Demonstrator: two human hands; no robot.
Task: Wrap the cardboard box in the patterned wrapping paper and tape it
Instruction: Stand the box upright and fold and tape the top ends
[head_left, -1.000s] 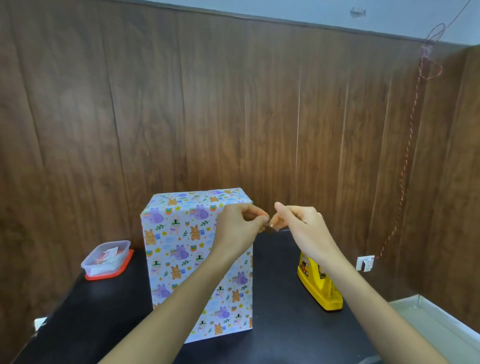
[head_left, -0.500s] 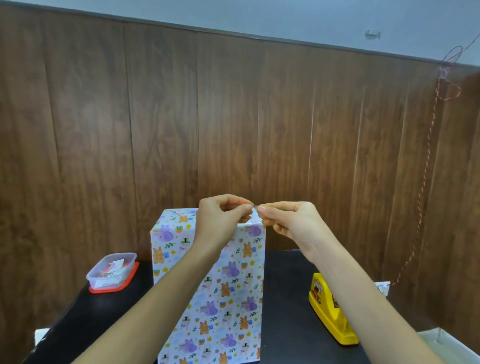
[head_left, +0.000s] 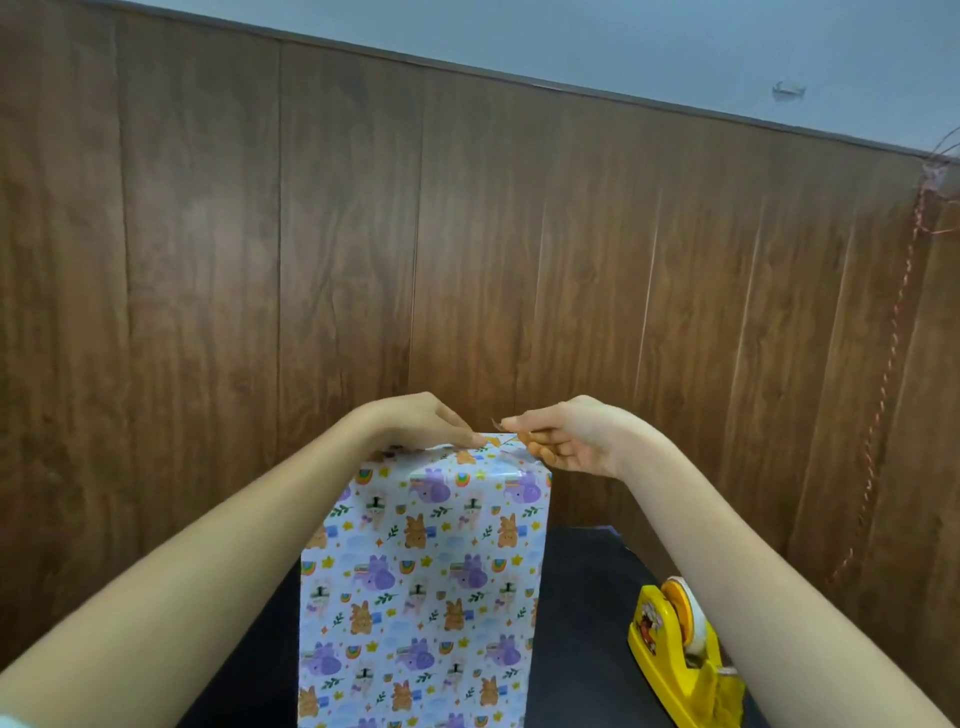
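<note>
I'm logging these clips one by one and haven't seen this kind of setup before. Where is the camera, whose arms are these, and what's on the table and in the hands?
There is no machine here. The camera sits on a person's head and looks forward and down, so the two bare arms coming in from the bottom are the wearer's own. On the black table a tall paper-wrapped box stands upright in front of a wood-panelled wall. To the right of the box sits a yellow tape dispenser. Both hands are up at the box's top edge. The right hand pinches a small strip of tape. The fingertips of the left hand meet at that edge. Whether they pinch the strip's other end or press it down is too small to tell.
</note>
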